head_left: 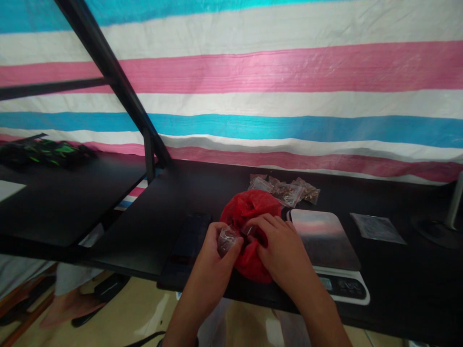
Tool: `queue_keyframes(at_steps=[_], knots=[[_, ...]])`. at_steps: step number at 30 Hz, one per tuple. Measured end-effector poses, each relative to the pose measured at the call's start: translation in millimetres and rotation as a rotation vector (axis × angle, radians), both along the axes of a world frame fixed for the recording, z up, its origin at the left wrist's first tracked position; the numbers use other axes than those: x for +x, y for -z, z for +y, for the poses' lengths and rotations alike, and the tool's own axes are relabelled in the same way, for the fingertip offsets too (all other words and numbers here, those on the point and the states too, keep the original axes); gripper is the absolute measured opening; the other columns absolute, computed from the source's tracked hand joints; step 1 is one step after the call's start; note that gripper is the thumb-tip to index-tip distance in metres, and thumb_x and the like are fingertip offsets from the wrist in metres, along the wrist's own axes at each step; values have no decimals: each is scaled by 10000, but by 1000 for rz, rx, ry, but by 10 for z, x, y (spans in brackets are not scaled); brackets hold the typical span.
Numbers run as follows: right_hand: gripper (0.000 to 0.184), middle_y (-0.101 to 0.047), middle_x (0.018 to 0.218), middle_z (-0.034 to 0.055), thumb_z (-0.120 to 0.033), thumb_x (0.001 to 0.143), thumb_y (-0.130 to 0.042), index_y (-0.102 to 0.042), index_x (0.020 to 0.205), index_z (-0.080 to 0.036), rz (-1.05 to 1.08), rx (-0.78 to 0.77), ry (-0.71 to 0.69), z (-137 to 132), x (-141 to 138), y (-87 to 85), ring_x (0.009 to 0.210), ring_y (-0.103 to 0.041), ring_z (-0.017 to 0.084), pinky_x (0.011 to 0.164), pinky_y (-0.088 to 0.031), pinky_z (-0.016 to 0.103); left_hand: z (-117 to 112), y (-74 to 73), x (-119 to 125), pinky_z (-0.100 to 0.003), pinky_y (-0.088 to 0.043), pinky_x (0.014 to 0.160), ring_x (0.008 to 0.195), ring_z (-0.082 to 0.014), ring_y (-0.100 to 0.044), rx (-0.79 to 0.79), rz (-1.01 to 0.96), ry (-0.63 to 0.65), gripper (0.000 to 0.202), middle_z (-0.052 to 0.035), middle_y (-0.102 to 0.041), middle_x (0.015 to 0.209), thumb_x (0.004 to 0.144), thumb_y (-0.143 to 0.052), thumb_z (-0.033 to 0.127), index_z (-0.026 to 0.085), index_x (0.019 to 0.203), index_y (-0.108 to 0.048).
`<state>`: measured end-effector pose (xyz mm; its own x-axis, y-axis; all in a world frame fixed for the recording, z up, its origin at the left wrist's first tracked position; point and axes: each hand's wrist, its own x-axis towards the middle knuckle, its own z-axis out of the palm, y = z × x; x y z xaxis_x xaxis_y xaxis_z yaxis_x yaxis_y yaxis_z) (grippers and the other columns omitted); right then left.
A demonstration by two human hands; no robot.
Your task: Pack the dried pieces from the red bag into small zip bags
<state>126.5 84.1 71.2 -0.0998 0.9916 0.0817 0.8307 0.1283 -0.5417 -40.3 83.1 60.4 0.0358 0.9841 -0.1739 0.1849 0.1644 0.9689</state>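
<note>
Striped tarp behind, black tabletop below. L to R on my feed: L hand pinches a crumpled clear plastic bag btwn thumb & fingers; prob. light, slick, easily creased, so I'd take it by an edge. Red bag, nr table front, looks thin & floppy; best held by its rim. R hand curls at its opening, can't tell what it pinches. Scale just beside.

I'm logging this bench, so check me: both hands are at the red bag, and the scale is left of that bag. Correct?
Not quite: the head view shows the scale right of the red bag. The left hand and right hand are both at the bag.
</note>
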Motion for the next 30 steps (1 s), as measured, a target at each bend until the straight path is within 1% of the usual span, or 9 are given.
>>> queue_keyframes(at_steps=[3, 6, 11, 14, 17, 21, 25, 28, 30], knots=[[370, -764, 1198, 23, -4, 902, -618, -735, 1134, -267, 33, -40, -64, -4, 17, -4, 1140, -658, 258, 961, -397, 414, 5, 27, 16, -297, -526, 736, 782, -174, -635, -29, -81, -40, 430, 10, -677, 873, 844, -761, 551, 221, 1057, -587], [364, -766, 1179, 40, -10, 876, -620, -734, 1133, -241, 58, -90, -101, -7, 40, -15, 1112, -657, 254, 952, -419, 396, 26, 66, 57, -276, -533, 703, 758, -165, -640, -48, -227, -151, 518, 19, -686, 832, 775, -831, 595, 216, 1044, -602], [334, -781, 1095, 50, -36, 836, -633, -741, 1086, -229, 135, -135, -63, -35, 85, -22, 1029, -689, 243, 909, -458, 360, 41, 52, 103, -232, -535, 658, 729, -131, -623, -61, -468, -294, 569, 32, -693, 849, 702, -908, 575, 217, 1025, -607], [286, -796, 1064, 42, -85, 884, -612, -739, 1089, -239, 232, -185, -3, -47, 111, -21, 962, -723, 226, 844, -478, 332, 33, 24, 98, -217, -533, 649, 731, -125, -627, -39, -491, -320, 556, 37, -689, 850, 704, -917, 555, 220, 1021, -607], [230, -803, 1057, 43, -160, 954, -590, -738, 1107, -248, 293, -200, 52, -36, 141, -19, 944, -739, 225, 831, -491, 334, 31, 23, 68, -227, -540, 659, 725, -127, -624, 5, -399, -289, 502, 43, -676, 835, 766, -871, 559, 226, 1032, -607], [217, -795, 1090, 50, -244, 1009, -568, -727, 1157, -245, 407, -165, 76, 4, 189, 1, 975, -739, 223, 874, -518, 348, 49, 51, 12, -254, -535, 689, 733, -138, -626, 125, -161, -167, 343, 27, -678, 870, 855, -791, 482, 230, 1018, -623], [244, -788, 1145, 50, -271, 1000, -579, -709, 1205, -245, 543, -128, 48, 23, 244, -3, 1027, -738, 216, 934, -538, 362, 57, 99, -31, -346, -554, 832, 908, -212, -678, 228, 11, -63, 246, -29, -709, 1013, 855, -751, 367, 244, 1051, -666], [225, -792, 1118, 45, -308, 988, -591, -709, 1170, -251, 605, -41, 53, 10, 265, -62, 1020, -741, 215, 941, -548, 368, 42, 139, -30, -430, -524, 984, 1082, -270, -651, 305, 115, -68, 309, -59, -689, 1130, 794, -744, 271, 264, 1099, -704], [206, -790, 1131, 44, -309, 975, -603, -716, 1139, -257, 616, 44, 54, -6, 253, -114, 1017, -737, 213, 943, -552, 366, 28, 163, -5, -452, -506, 1025, 1132, -282, -626, 310, 141, -75, 348, -67, -663, 1166, 772, -716, 227, 272, 1117, -712]])
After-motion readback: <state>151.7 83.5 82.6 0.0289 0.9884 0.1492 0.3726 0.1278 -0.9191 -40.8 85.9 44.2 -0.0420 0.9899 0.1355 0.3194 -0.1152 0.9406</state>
